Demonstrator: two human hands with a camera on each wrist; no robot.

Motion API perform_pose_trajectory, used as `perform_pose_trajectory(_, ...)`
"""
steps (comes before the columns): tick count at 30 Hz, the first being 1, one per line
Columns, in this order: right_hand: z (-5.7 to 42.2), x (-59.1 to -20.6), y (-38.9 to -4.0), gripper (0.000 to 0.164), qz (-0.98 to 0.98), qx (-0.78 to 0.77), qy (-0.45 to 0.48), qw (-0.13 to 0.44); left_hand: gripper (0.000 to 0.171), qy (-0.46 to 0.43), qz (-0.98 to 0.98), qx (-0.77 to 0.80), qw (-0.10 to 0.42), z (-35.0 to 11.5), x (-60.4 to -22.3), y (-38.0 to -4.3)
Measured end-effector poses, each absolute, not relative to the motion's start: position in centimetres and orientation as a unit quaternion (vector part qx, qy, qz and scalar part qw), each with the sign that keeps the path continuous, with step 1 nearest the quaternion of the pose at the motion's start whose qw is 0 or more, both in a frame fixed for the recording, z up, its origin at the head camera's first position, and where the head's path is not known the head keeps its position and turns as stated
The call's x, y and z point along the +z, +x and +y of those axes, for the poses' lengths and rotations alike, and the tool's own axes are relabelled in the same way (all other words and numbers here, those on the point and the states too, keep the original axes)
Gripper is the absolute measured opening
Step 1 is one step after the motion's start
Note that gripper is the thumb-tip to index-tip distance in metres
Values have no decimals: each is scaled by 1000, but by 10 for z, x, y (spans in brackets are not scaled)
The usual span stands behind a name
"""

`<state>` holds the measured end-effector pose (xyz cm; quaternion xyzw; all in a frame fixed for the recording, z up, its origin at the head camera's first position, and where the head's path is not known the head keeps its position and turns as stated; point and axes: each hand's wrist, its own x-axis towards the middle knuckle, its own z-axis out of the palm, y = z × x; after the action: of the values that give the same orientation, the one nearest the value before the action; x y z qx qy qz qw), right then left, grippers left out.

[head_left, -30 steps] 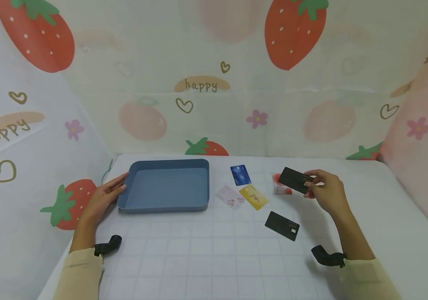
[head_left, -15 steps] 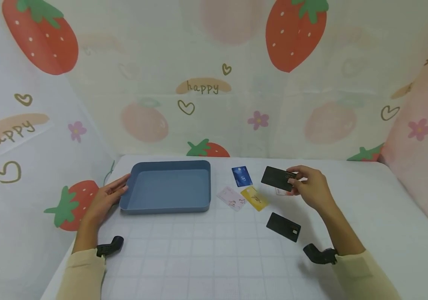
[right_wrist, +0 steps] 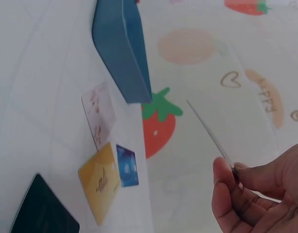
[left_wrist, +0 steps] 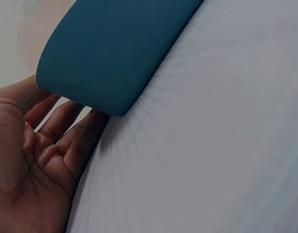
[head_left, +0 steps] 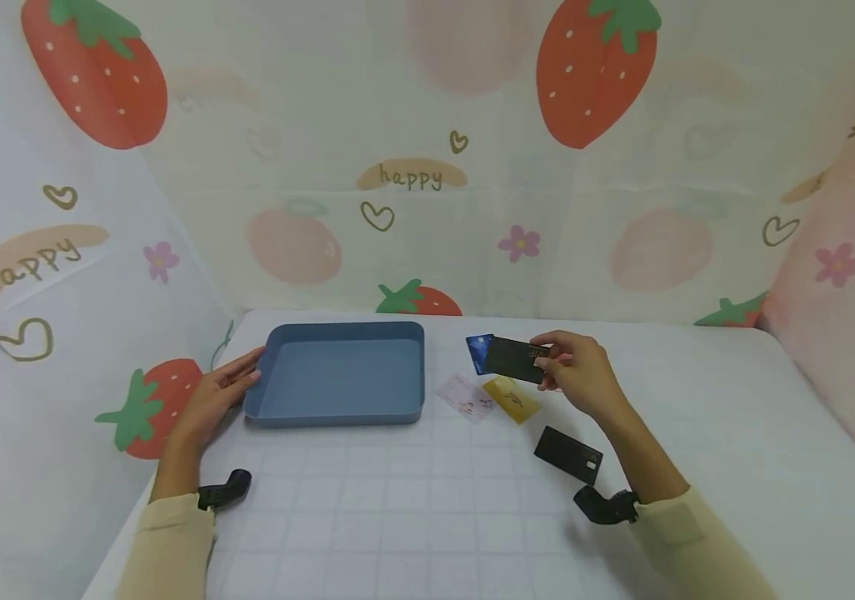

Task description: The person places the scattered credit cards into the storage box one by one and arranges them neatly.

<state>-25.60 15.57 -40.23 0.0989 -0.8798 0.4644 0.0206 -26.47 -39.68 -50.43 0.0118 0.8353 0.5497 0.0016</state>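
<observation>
My right hand (head_left: pixel 585 371) pinches a black card (head_left: pixel 513 360) between thumb and fingers, raised over the table. Seen in the right wrist view, that card (right_wrist: pixel 207 127) shows almost edge-on, above the tabletop. In the head view it covers part of a blue card (head_left: pixel 477 353). Just below lie a yellow card (head_left: pixel 510 400) and a pale pink card (head_left: pixel 465 397). Another black card (head_left: pixel 568 454) rests nearer the front. A red and white card is mostly hidden behind my right hand. At the left, my left hand (head_left: pixel 210 406) touches the blue-grey tray's (head_left: pixel 337 371) side with straight fingers.
The tray's inside is bare. A white gridded cloth (head_left: pixel 367 517) covers the table, and a strawberry-printed curtain (head_left: pixel 412 242) stands along its back edge and both sides. Black wrist cameras sit at both cuffs.
My right hand has carried the black card leftward, from over the red and white card to over the blue one. My left hand stays at the tray. The head view has shifted slightly.
</observation>
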Motion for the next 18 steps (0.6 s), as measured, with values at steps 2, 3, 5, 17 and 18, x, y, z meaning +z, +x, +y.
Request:
perform_pose_trajectory(2,150,-402,-257,30,-877,468,109,21,62,13,835,551,0,-396,-504,-264)
perform_pose_trajectory(3,147,-401,-258,30,-875,471,113,20,62,14,834,551,-1,-396,-504,-264)
perform_pose_trajectory(5,141,-400,-259,30,-871,477,120,17,61,18,832,554,-1,-395,-503,-264)
perform_pose_trajectory(17,116,-402,-268,30,-870,476,128,3,60,25,826,562,-1,-397,-504,-264)
perform_pose_trajectory(18,115,-403,-269,30,-869,478,128,-1,60,25,827,562,-1,-397,-504,-264)
